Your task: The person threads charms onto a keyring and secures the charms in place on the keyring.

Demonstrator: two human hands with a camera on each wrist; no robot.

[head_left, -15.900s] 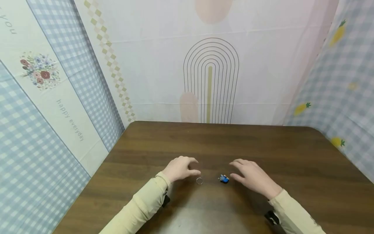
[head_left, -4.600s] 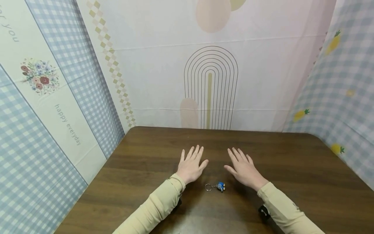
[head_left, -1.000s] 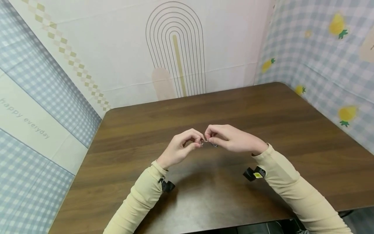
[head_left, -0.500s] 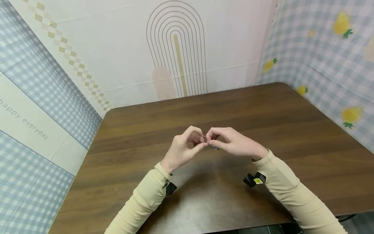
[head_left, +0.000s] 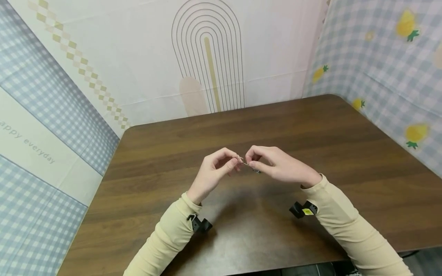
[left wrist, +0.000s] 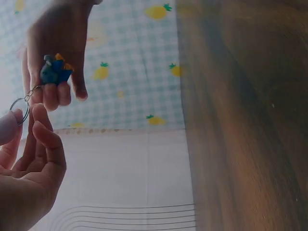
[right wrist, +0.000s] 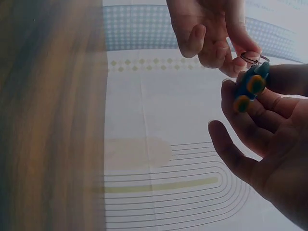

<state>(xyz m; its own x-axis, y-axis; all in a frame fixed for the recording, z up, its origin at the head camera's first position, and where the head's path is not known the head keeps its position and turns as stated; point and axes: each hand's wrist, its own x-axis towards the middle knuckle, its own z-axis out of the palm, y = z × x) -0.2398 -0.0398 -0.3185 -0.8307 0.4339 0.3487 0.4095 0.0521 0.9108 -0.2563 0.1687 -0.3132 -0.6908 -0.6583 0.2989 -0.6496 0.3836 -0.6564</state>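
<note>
A small keychain is held up over the table between both hands: a metal split ring point(left wrist: 20, 111), a short chain point(left wrist: 32, 90) and a blue figure point(right wrist: 252, 86) with orange-yellow feet. My left hand point(head_left: 210, 172) pinches the ring between thumb and fingers. From the other side, my right hand point(head_left: 281, 165) pinches the keychain around its chain, fingertips close to the ring. Below these fingers hangs the figure, mostly hidden in the head view but plain in both wrist views. The fingertips of the two hands are nearly together.
The brown wooden table point(head_left: 165, 153) spreads under the hands, its near edge visible at the bottom. A white patterned cloth point(head_left: 148, 57) hangs behind, with blue checked cloth point(head_left: 366, 57) at the sides. Black wrist cameras point(head_left: 200, 224) sit on both sleeves.
Ring and figure first lay apart on the table, then joined there beside flat hands; now both hands hold the keychain up. In the last second the left fingers have shifted on the ring.
</note>
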